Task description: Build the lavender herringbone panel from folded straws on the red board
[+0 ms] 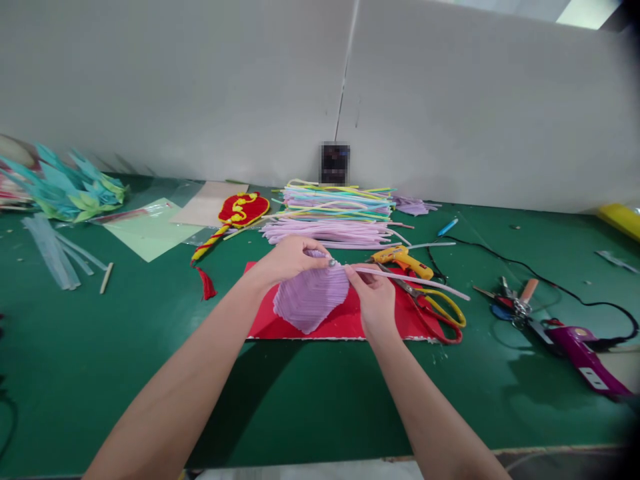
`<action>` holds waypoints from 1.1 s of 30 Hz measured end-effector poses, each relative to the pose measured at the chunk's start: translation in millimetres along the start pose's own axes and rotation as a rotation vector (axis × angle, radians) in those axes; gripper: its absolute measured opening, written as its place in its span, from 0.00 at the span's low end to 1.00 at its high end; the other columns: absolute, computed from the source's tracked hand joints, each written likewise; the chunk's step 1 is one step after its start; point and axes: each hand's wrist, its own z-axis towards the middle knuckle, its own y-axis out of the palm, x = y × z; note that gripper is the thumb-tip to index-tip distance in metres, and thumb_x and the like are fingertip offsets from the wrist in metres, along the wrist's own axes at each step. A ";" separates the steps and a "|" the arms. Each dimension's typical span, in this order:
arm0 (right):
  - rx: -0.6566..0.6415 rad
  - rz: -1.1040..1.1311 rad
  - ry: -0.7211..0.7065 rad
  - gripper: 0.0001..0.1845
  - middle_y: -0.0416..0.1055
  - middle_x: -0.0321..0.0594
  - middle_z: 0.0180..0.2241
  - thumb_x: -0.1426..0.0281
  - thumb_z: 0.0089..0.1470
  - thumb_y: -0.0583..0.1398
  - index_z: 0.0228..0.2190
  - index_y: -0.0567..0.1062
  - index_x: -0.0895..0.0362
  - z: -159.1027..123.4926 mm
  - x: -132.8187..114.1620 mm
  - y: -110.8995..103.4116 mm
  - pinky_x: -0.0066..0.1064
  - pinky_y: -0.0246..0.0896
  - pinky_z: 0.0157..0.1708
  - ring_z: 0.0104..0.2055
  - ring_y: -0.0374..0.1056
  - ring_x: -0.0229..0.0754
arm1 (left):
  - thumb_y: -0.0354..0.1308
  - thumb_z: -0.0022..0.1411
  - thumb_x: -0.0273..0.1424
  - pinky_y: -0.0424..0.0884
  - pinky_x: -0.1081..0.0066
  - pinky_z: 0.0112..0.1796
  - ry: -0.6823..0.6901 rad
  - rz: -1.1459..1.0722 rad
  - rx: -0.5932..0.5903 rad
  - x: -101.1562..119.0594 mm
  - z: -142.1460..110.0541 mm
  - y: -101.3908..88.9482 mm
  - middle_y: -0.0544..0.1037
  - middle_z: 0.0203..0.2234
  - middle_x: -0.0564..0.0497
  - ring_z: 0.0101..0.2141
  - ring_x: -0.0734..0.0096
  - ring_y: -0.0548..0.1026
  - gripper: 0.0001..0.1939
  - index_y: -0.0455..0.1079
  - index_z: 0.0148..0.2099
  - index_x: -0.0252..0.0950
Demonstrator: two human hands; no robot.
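A leaf-shaped lilac piece [310,300], built from rows of pipe cleaner, hangs from my left hand [295,259]. That hand is closed, its thumb and fingers pinching the upper edge. Close beside it, my right hand [373,290] pinches a lilac pipe cleaner [425,277] where it meets the piece; the loose end sticks out to the right. Beneath both hands lies a red sheet [270,327]. Scissors with red and yellow handles [440,310] and a yellow glue gun [400,257] rest by my right hand.
Behind the hands lie bundles of coloured pipe cleaners [325,230]. To the left are a red-and-yellow fan-shaped ornament [243,212], a pale green sheet [150,233] and teal leaf-like pieces [65,187]. A purple corded tool [583,353] and keys [517,307] lie on the right.
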 end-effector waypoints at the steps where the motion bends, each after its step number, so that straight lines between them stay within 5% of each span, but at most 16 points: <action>1: 0.004 0.001 0.001 0.12 0.73 0.37 0.27 0.65 0.41 0.66 0.27 0.74 0.59 0.0 -0.2 0.3 0.34 0.65 0.37 0.32 0.69 0.39 | 0.59 0.51 0.39 0.65 0.74 0.34 0.001 -0.005 -0.006 -0.8 0.4 0.4 0.78 0.30 0.53 0.33 0.69 0.73 0.13 0.75 0.35 0.35; 13: -0.025 -0.083 -0.027 0.12 0.74 0.38 0.28 0.62 0.42 0.65 0.27 0.74 0.58 -1.2 0.2 -1.7 0.35 0.66 0.37 0.33 0.71 0.41 | 0.60 0.50 0.40 0.65 0.74 0.33 -0.002 0.004 -0.078 -5.7 2.8 1.6 0.78 0.29 0.54 0.32 0.70 0.73 0.13 0.75 0.35 0.37; 18: -0.124 -0.222 -0.045 0.16 0.76 0.41 0.35 0.60 0.44 0.62 0.34 0.75 0.57 3.0 -6.4 -8.9 0.36 0.66 0.40 0.37 0.71 0.43 | 0.61 0.49 0.39 0.65 0.74 0.32 -0.018 0.007 -0.043 -8.6 3.8 0.5 0.78 0.28 0.54 0.31 0.70 0.73 0.12 0.76 0.34 0.38; 22: -0.132 -0.597 -0.133 0.16 0.75 0.43 0.37 0.59 0.47 0.60 0.34 0.76 0.57 7.5 -19.4 -50.0 0.36 0.65 0.41 0.39 0.70 0.44 | 0.61 0.48 0.40 0.65 0.74 0.32 -0.085 -0.021 -0.032 -11.2 4.0 -5.0 0.79 0.29 0.53 0.33 0.67 0.74 0.13 0.76 0.34 0.38; 26: 0.093 -1.098 -0.319 0.16 0.72 0.45 0.36 0.60 0.51 0.55 0.36 0.75 0.57 8.2 -24.7 -117.6 0.36 0.63 0.39 0.37 0.67 0.45 | 0.61 0.47 0.42 0.64 0.73 0.31 -0.125 -0.029 -0.030 -11.5 2.3 -10.9 0.79 0.29 0.52 0.34 0.65 0.74 0.15 0.76 0.34 0.38; 29: -0.018 -1.420 -0.222 0.17 0.69 0.47 0.36 0.62 0.48 0.57 0.39 0.73 0.58 9.6 -22.5 -155.7 0.40 0.60 0.43 0.40 0.65 0.49 | 0.61 0.46 0.43 0.64 0.73 0.31 -0.119 -0.032 -0.023 -10.6 0.8 -12.8 0.79 0.30 0.52 0.34 0.64 0.74 0.16 0.76 0.34 0.37; 33: -0.245 -1.541 -0.125 0.21 0.68 0.49 0.41 0.70 0.44 0.56 0.43 0.70 0.60 21.5 -20.9 -170.5 0.36 0.58 0.44 0.42 0.65 0.47 | 0.62 0.45 0.44 0.64 0.73 0.31 -0.113 -0.058 -0.013 -10.2 -0.2 -13.0 0.79 0.30 0.51 0.35 0.64 0.74 0.18 0.76 0.34 0.37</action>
